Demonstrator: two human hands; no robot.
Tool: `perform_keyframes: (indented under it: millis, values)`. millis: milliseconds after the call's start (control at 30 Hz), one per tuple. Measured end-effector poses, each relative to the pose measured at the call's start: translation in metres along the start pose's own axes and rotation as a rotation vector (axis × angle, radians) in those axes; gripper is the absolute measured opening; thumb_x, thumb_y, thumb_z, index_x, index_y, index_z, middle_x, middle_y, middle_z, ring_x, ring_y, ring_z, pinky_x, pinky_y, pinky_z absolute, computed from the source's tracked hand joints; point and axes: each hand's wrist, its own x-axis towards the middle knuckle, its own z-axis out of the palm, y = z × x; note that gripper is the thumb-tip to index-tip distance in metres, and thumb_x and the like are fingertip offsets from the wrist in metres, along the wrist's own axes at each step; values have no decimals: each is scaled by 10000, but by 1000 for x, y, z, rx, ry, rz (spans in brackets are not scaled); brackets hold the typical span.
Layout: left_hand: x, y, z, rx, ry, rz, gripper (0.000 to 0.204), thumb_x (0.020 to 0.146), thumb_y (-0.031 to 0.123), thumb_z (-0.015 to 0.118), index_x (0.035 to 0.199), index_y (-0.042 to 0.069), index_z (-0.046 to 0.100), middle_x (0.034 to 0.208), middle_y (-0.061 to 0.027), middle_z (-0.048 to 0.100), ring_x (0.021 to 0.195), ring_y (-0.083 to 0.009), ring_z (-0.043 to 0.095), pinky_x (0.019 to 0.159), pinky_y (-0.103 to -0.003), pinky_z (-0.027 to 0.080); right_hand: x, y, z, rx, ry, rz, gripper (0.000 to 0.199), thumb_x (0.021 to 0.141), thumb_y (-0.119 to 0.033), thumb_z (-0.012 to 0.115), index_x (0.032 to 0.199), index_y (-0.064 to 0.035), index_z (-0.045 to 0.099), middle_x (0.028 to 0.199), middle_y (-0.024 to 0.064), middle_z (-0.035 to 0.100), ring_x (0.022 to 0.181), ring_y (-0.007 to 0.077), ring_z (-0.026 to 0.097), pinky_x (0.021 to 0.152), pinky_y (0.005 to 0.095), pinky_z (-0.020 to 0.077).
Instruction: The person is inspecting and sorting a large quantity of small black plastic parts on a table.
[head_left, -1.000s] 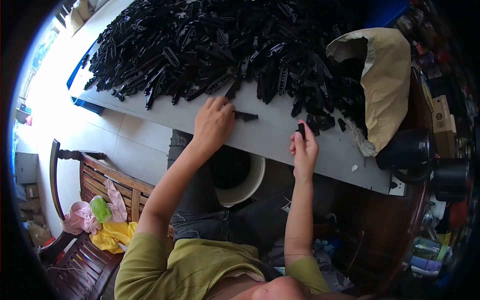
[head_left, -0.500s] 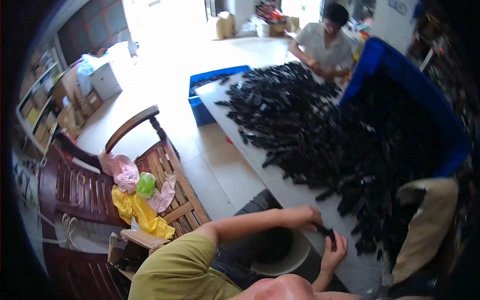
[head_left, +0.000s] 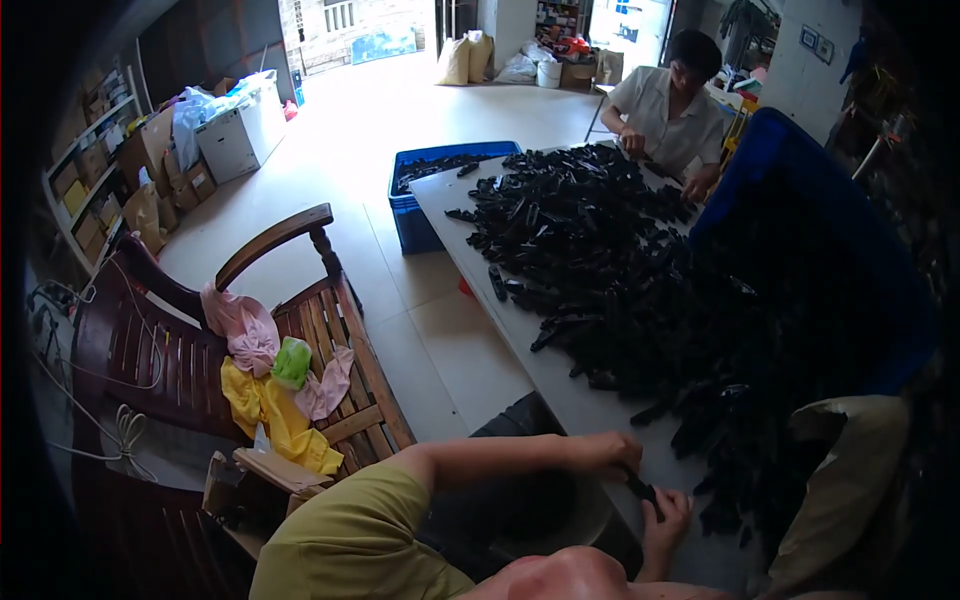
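Observation:
At the near edge of the table (head_left: 455, 215), a slim dark plastic-looking piece (head_left: 641, 489) is held between my hands. My left hand (head_left: 608, 453) is closed on its upper end, with some fingers hidden. My right hand (head_left: 668, 517) pinches the lower end between thumb and fingers. To the right and beyond spreads a big heap of similar black pieces (head_left: 590, 250), too jumbled to make out singly. Below my left forearm stands a round bucket (head_left: 590, 530), its inside dark.
A tipped blue crate (head_left: 765, 130) backs the heap at right, above a brown sack (head_left: 850, 480). Across the table a person (head_left: 665, 115) handles pieces. A blue bin (head_left: 415, 225) stands beyond the table's left edge. A wooden bench (head_left: 350, 385) with cloths is at left.
My hands have shifted slightly downward, still holding the dark piece. The other person's hands have moved apart. The whole view has tilted a little and looks darker.

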Motion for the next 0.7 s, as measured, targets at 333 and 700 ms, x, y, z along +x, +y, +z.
perform_keyframes:
  millis: [333,700]
  values:
    - [-15,26,-17,229,-46,-116,232,774,69,693,1005,52,687,988,-118,609,924,-301,582,810,-397,487,7,-17,16,339,232,-123,194,826,-80,700,1011,-25,695,1048,96,589,927,248,581,797,335,483]
    - [-5,41,-21,369,11,-24,234,756,119,733,957,49,633,950,-107,584,891,-297,568,770,-391,476,-15,39,-18,-239,474,360,248,854,-133,672,1074,-41,606,1057,108,577,883,312,622,748,393,523]
